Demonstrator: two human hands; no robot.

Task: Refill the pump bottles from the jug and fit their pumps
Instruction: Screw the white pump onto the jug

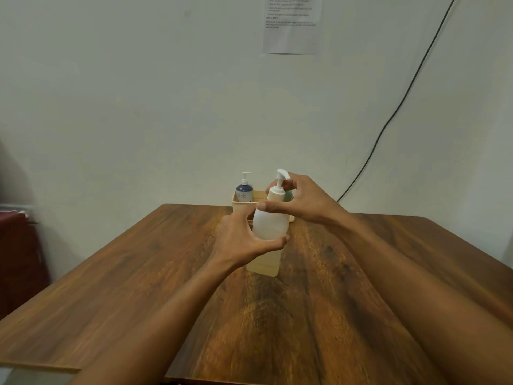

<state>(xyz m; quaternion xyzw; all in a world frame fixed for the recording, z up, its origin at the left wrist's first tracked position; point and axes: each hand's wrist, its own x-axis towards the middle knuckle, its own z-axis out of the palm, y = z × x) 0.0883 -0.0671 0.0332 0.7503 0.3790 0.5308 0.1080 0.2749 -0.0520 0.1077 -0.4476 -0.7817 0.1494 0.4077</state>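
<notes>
A translucent white pump bottle (268,227) stands upright on the wooden table (166,273), pale liquid filling its lower part. My left hand (241,240) wraps around its body from the left. At the bottle's neck, my right hand (302,201) has its fingers closed around the collar of the white pump (280,180), whose nozzle sticks up above them. Behind, a dark blue pump bottle (244,190) with a white pump on it stands in a beige basket (241,204). No jug is in view.
The basket sits at the table's far edge against the wall. A green object (288,194) peeks out behind my right hand. A black cable (388,120) runs down the wall on the right. A dark red object (16,245) stands left of the table.
</notes>
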